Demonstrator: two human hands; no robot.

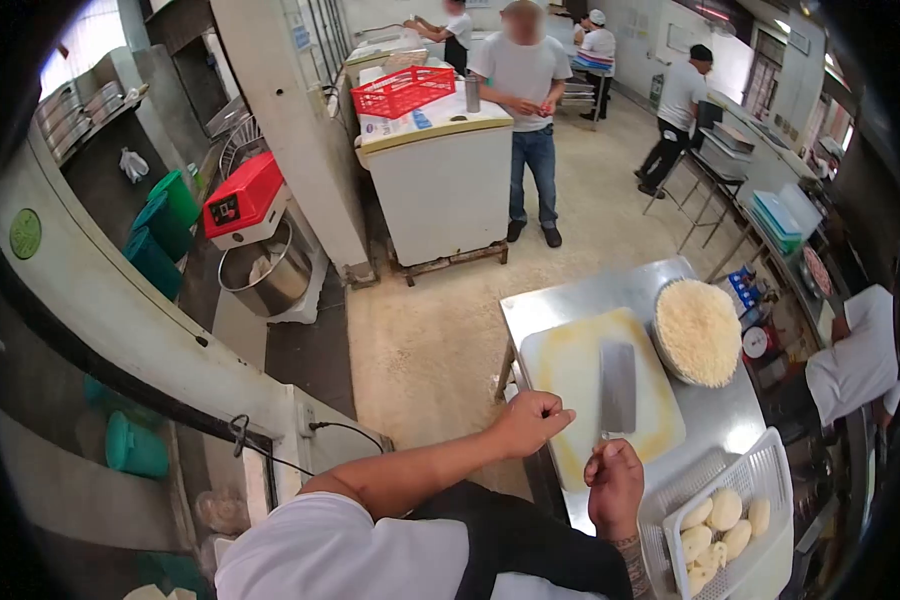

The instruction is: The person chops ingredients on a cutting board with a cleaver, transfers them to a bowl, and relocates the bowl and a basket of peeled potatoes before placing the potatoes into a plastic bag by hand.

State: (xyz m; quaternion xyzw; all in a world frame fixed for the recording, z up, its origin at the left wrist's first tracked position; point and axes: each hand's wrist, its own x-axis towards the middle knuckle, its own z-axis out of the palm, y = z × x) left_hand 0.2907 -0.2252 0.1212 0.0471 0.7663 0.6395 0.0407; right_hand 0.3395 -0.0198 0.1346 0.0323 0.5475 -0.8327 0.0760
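Observation:
A white cutting board [570,375] with yellow stains lies on the metal table [532,306]. Across it rests a wide-bladed cleaver [618,388], its handle end at the fingers of my right hand [614,478], which are curled closed around it. My left hand [532,424] is over the board's left edge, fingers curled in; whether it holds anything small cannot be made out. Beyond the board on the right stands a bowl heaped with pale shredded food [698,332]. Several peeled pale pieces [726,509] lie in a white basket [778,470] right of my right hand.
A person [526,80] stands beyond the table near a white chest freezer [438,190] bearing a red basket [402,92]. Another person [852,355] is at the right counter. On the left is a red mixer [245,200]. More people work farther back.

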